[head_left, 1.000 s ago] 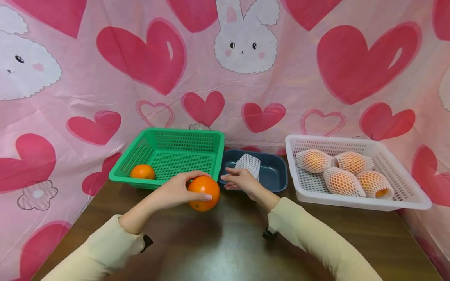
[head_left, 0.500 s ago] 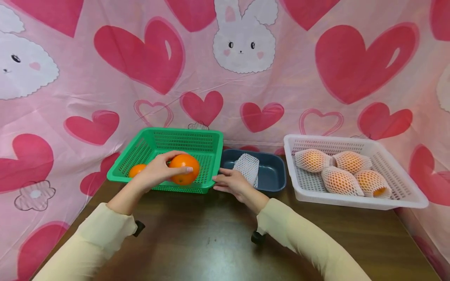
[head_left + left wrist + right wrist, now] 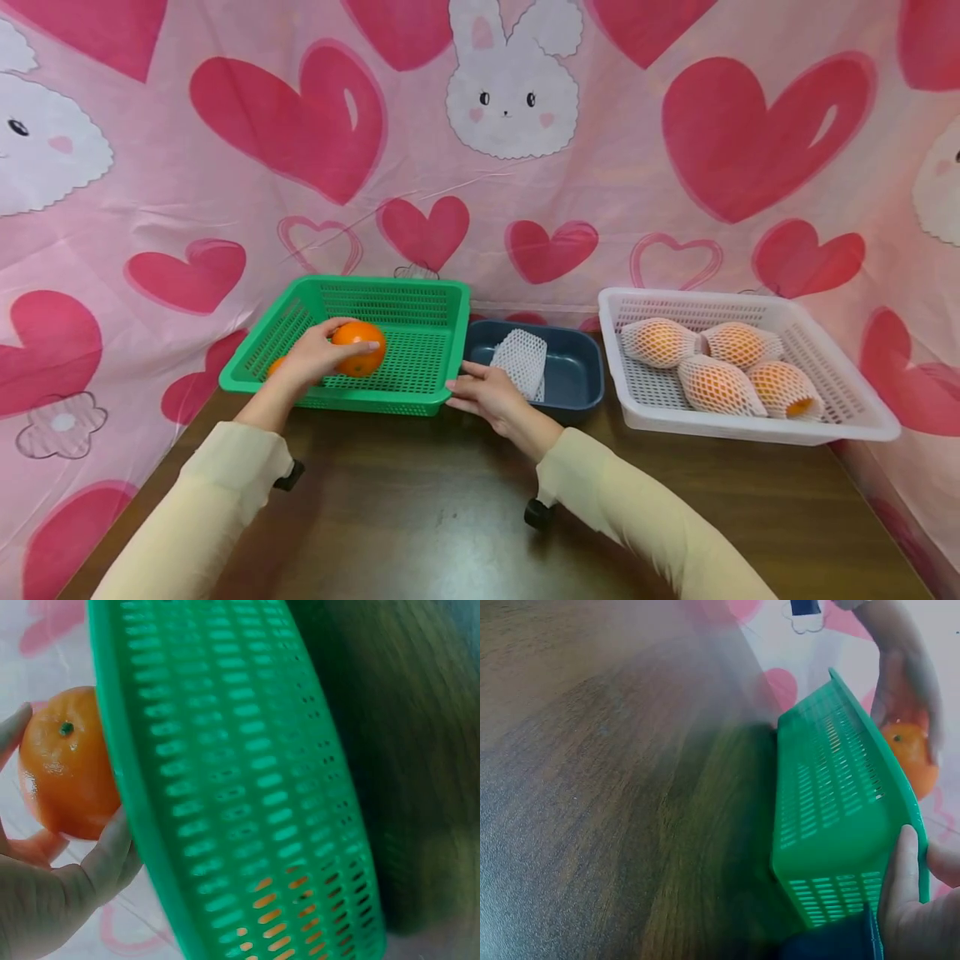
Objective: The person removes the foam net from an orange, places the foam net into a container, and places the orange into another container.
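My left hand [image 3: 311,357] grips an orange [image 3: 360,348] over the left part of the green basket [image 3: 405,407]. The left wrist view shows thumb and fingers around the orange [image 3: 69,769], just above the basket's rim. Partly hidden behind that hand, a second orange [image 3: 276,365] lies in the basket's left corner; its colour shows through the slots. At the basket's front right corner, my right hand [image 3: 495,398] pinches the rim, with the thumb on one side and a finger on the other in the right wrist view.
A dark blue tray [image 3: 576,379] holding a white foam net [image 3: 520,362] stands beside the green basket. To the right is a white basket [image 3: 750,429] with several oranges in foam nets [image 3: 720,385]. A heart-patterned cloth [image 3: 540,200] hangs behind the brown table [image 3: 420,517].
My left hand has carried the orange left from in front of the basket to over it. My right hand has moved left from by the blue tray and taken hold of the basket's rim.
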`<state>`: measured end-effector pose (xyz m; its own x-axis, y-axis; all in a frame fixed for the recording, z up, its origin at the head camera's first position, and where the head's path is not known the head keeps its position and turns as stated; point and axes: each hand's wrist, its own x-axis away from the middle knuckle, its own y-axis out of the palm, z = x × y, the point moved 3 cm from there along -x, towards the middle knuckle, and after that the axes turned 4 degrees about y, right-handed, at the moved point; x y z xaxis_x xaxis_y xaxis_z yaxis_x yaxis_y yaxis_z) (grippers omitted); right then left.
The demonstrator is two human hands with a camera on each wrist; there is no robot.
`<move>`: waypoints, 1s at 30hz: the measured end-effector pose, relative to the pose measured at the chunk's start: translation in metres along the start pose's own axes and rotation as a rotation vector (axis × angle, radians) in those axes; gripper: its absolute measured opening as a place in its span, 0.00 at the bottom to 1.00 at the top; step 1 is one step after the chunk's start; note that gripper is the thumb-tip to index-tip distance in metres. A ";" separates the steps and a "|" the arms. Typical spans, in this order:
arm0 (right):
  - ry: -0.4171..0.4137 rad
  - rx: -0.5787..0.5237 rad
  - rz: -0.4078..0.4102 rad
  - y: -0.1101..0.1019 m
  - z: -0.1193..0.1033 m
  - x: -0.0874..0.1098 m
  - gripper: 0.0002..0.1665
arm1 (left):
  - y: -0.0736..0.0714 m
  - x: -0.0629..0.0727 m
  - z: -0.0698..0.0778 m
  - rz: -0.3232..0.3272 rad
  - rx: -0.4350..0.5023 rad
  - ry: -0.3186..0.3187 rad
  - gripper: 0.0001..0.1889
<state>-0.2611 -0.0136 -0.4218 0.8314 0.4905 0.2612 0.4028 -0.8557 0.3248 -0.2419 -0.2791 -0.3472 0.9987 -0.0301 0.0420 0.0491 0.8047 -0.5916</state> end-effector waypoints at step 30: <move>0.001 -0.016 -0.008 0.000 0.002 0.002 0.34 | 0.016 -0.020 -0.028 -0.024 -0.451 -0.054 0.39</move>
<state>-0.2582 -0.0130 -0.4226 0.8278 0.4974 0.2593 0.4033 -0.8490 0.3414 -0.2609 -0.2825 -0.3801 0.9955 -0.0052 0.0950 0.0865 0.4655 -0.8808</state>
